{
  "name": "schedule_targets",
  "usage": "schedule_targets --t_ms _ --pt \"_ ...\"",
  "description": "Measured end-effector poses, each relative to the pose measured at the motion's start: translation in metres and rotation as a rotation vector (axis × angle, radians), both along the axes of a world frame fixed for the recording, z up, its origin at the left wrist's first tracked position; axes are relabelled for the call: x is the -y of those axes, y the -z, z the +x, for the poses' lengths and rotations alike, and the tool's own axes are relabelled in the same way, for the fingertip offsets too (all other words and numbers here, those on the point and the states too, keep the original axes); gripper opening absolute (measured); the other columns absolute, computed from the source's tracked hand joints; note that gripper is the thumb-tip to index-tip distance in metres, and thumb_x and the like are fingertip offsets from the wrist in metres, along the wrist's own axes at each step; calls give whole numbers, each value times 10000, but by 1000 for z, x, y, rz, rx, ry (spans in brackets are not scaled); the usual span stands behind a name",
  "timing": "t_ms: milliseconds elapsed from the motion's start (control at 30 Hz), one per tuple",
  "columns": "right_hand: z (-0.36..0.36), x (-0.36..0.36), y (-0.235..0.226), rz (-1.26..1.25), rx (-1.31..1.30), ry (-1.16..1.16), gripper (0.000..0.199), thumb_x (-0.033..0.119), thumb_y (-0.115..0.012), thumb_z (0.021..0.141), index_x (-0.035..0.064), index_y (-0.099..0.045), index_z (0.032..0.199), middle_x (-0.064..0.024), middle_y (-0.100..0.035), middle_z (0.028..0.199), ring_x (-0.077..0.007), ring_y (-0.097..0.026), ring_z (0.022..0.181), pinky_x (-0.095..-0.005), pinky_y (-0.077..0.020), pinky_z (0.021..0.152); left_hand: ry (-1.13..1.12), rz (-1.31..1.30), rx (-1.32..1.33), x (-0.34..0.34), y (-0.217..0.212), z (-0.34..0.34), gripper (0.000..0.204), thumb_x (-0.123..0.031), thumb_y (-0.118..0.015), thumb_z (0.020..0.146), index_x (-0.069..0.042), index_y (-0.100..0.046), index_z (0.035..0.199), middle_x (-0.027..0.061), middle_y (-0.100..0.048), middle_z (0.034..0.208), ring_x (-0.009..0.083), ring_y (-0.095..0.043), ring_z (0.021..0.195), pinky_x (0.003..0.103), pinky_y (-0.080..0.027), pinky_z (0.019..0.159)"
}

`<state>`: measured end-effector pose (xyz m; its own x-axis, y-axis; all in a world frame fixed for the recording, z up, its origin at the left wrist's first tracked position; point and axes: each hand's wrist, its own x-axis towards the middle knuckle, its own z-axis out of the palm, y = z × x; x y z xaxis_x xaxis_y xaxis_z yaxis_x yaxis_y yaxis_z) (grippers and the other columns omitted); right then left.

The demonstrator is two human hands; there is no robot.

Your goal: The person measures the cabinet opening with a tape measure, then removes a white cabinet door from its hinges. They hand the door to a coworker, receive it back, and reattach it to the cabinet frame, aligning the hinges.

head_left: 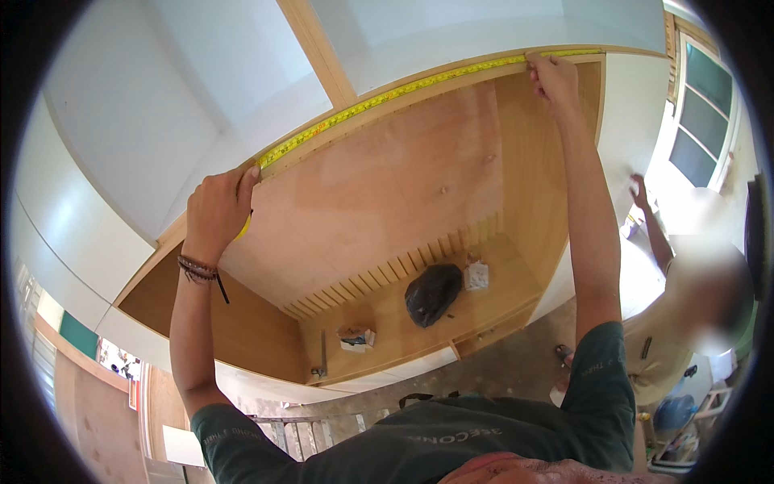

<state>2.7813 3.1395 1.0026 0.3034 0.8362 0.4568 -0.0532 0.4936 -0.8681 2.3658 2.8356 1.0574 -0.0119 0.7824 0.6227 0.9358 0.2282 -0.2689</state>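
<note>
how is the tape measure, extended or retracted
Extended: its yellow blade runs along the wooden rail from the left hand past the right hand.

Along the bright yellow, long narrow tape-measure blade (419, 83), which runs from ten o'clock to between one and two o'clock, you have printed black graduation lines and figures. Your dark green, short-sleeved cloth T-shirt (363, 440) carries pale capital lettering (463, 436) across the chest, between five and six o'clock. You also have smaller, fainter lettering on its left sleeve (234, 440), at seven o'clock, and on its right sleeve (609, 373), at four o'clock, where the cloth's curve makes it harder for you to read.
</note>
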Motion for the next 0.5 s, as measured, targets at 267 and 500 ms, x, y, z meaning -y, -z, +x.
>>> schedule_targets --t_ms 267,500 --pt "4 -7 -4 -26 96 20 254 289 -692 875 66 -631 769 3 -558 641 -62 -460 517 -230 -367 451 17 -7 63 2 -3 -6 398 -362 -507 1006 -75 -741 862 145 -653 642 365 -642 636 461 -503 590" --pt "4 -6 6 52 319 306 326 330 -673 829 14 -714 757 -95 -663 669 -172 -633 629 -341 -510 607 73 -75 99 -8 10 -11 324 -272 -481 1008 -62 -726 990 159 -640 638 361 -636 643 462 -499 623"
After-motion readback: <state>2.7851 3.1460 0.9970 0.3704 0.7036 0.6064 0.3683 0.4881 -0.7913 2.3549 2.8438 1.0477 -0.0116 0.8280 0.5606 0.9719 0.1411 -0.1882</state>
